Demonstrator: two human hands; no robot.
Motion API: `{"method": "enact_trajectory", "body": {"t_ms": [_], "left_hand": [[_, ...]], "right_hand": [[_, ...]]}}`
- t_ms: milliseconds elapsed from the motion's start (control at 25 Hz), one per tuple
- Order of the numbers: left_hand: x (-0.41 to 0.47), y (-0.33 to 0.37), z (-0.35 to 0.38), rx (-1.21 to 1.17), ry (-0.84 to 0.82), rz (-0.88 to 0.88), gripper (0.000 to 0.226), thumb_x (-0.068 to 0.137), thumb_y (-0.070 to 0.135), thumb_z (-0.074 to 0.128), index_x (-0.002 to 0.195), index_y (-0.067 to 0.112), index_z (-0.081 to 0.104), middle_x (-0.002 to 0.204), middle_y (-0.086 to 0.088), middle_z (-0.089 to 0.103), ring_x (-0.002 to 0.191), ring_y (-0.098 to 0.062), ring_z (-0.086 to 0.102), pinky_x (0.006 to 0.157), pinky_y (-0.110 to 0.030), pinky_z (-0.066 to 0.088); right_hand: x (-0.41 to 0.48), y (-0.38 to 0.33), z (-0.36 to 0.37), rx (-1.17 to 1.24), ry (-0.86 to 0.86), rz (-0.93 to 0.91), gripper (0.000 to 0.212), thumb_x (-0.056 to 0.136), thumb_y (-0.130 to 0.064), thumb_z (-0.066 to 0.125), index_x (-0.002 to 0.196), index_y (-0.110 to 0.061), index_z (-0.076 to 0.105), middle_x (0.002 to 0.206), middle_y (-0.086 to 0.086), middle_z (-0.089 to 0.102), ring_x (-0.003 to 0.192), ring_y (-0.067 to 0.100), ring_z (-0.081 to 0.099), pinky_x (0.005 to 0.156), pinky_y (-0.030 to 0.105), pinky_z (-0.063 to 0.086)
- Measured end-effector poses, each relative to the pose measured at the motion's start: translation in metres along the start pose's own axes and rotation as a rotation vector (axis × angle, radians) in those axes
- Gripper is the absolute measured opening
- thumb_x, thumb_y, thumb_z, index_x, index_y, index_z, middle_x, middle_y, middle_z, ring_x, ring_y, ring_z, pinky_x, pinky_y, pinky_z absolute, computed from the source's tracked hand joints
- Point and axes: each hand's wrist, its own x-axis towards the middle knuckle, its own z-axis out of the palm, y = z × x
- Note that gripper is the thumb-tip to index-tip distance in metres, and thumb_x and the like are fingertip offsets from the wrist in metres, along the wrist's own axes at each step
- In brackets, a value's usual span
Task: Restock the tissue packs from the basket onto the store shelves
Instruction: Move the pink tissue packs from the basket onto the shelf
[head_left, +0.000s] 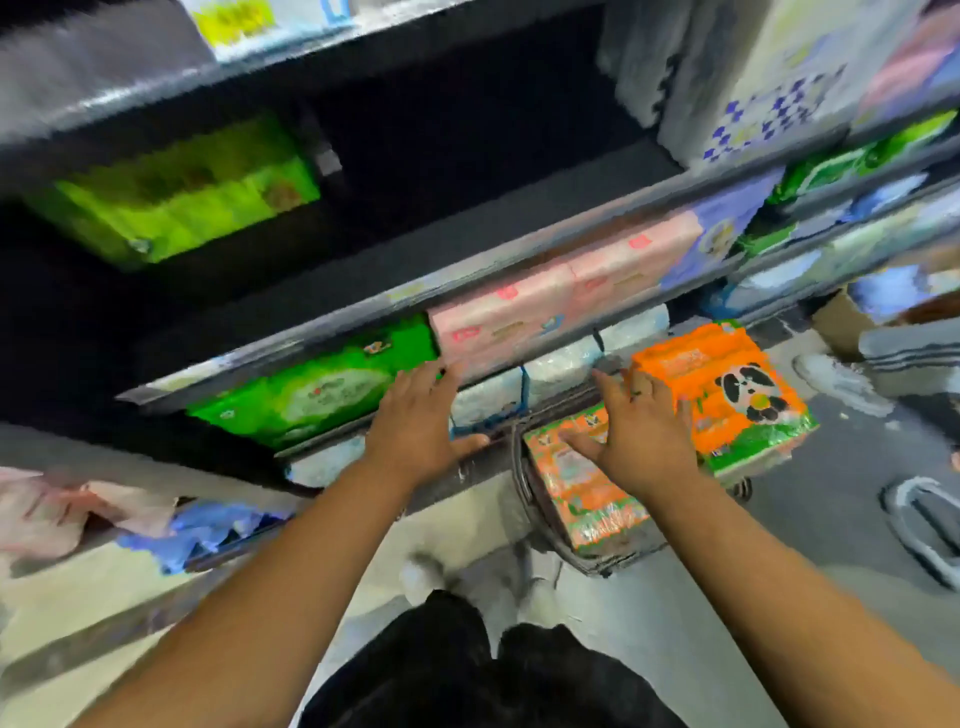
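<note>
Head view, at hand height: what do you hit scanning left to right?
In order: green tissue pack → left hand → white packs → right hand → orange panda pack.

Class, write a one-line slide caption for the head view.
Restocking: left hand by the shelves, right hand spread over orange tissue packs in the basket.

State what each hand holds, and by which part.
Nothing is gripped. The left hand is spread open above the rim of the grey basket; the right hand lies open against the orange panda-printed tissue pack.
</note>
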Motion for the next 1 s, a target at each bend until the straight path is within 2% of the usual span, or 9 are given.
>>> {"method": "enact_trajectory", "body": {"t_ms": [120, 280, 360, 480, 560, 640, 720, 880, 1000], "left_hand": [[-0.078, -0.044, -0.028, -0.001, 0.096, -0.198, 0.098, 0.074, 0.067, 0.064, 0.152, 0.023, 0.022, 0.154, -0.011, 0.032, 0.140, -0.030, 0.030, 0.115, -0.042, 0.024], [-0.192, -0.095, -0.060, -0.003, 0.225, -0.437, 0.099, 0.073, 0.063, 0.068, 0.151, 0.020, 0.026, 0.151, -0.011, 0.036, 0.137, -0.029, 0.035, 0.114, -0.042, 0.028], [-0.266, -0.118, -0.077, -0.034, 0.292, -0.559, 0.097, 0.071, 0.061, 0.071, 0.149, 0.019, 0.031, 0.147, -0.012, 0.041, 0.133, -0.032, 0.041, 0.109, -0.045, 0.035], [-0.390, -0.157, -0.093, -0.027, 0.424, -0.702, 0.092, 0.069, 0.059, 0.073, 0.144, 0.019, 0.035, 0.135, -0.017, 0.053, 0.116, -0.038, 0.055, 0.096, -0.048, 0.045], [-0.479, -0.174, -0.106, 0.017, 0.437, -0.843, 0.091, 0.074, 0.066, 0.061, 0.148, 0.022, 0.031, 0.144, -0.015, 0.045, 0.127, -0.036, 0.048, 0.105, -0.049, 0.038], [-0.553, -0.185, -0.116, 0.056, 0.421, -0.974, 0.094, 0.080, 0.066, 0.058, 0.153, 0.026, 0.015, 0.157, -0.009, 0.024, 0.142, -0.029, 0.027, 0.115, -0.043, 0.020], [-0.633, -0.194, -0.122, 0.074, 0.435, -1.113, 0.095, 0.083, 0.064, 0.056, 0.153, 0.030, 0.002, 0.161, -0.004, 0.010, 0.146, -0.025, 0.013, 0.118, -0.040, 0.009], [-0.766, -0.211, -0.132, 0.078, 0.530, -1.391, 0.095, 0.083, 0.065, 0.056, 0.151, 0.035, -0.003, 0.161, 0.001, 0.005, 0.148, -0.022, 0.008, 0.118, -0.037, 0.002], [-0.841, -0.231, -0.139, 0.103, 0.537, -1.532, 0.095, 0.084, 0.063, 0.055, 0.151, 0.034, -0.005, 0.161, 0.000, 0.006, 0.147, -0.021, 0.007, 0.119, -0.036, 0.002]], "right_hand": [[-0.005, -0.079, -0.015, -0.057, -0.020, -0.243, 0.086, 0.079, -0.074, 0.052, 0.148, -0.026, 0.033, 0.151, 0.015, 0.033, 0.136, 0.036, 0.031, 0.109, 0.058, 0.023], [-0.035, -0.198, -0.022, -0.126, -0.035, -0.535, 0.085, 0.080, -0.077, 0.043, 0.149, -0.031, 0.027, 0.152, 0.009, 0.031, 0.138, 0.033, 0.029, 0.110, 0.056, 0.026], [-0.070, -0.265, -0.020, -0.137, -0.031, -0.678, 0.085, 0.079, -0.075, 0.048, 0.149, -0.032, 0.027, 0.153, 0.008, 0.030, 0.138, 0.033, 0.029, 0.111, 0.056, 0.024], [-0.144, -0.372, -0.013, -0.136, 0.025, -0.893, 0.083, 0.077, -0.076, 0.050, 0.147, -0.032, 0.036, 0.150, 0.008, 0.038, 0.135, 0.034, 0.036, 0.109, 0.057, 0.027], [-0.204, -0.442, -0.007, -0.127, 0.023, -1.014, 0.085, 0.077, -0.077, 0.049, 0.147, -0.031, 0.035, 0.151, 0.007, 0.036, 0.135, 0.032, 0.035, 0.110, 0.055, 0.026], [-0.255, -0.498, 0.001, -0.092, -0.021, -1.096, 0.086, 0.078, -0.077, 0.047, 0.149, -0.031, 0.030, 0.152, 0.006, 0.032, 0.138, 0.031, 0.029, 0.112, 0.054, 0.023], [-0.313, -0.560, 0.009, -0.068, -0.034, -1.234, 0.085, 0.080, -0.077, 0.041, 0.150, -0.034, 0.023, 0.153, 0.005, 0.030, 0.138, 0.032, 0.026, 0.112, 0.054, 0.024], [-0.418, -0.670, 0.018, -0.066, -0.085, -1.479, 0.083, 0.084, -0.075, 0.037, 0.152, -0.036, 0.010, 0.159, 0.002, 0.017, 0.145, 0.028, 0.016, 0.116, 0.052, 0.017], [-0.475, -0.743, 0.032, -0.036, -0.113, -1.618, 0.083, 0.083, -0.076, 0.039, 0.151, -0.037, 0.010, 0.159, 0.001, 0.017, 0.145, 0.026, 0.015, 0.116, 0.052, 0.012]]}}
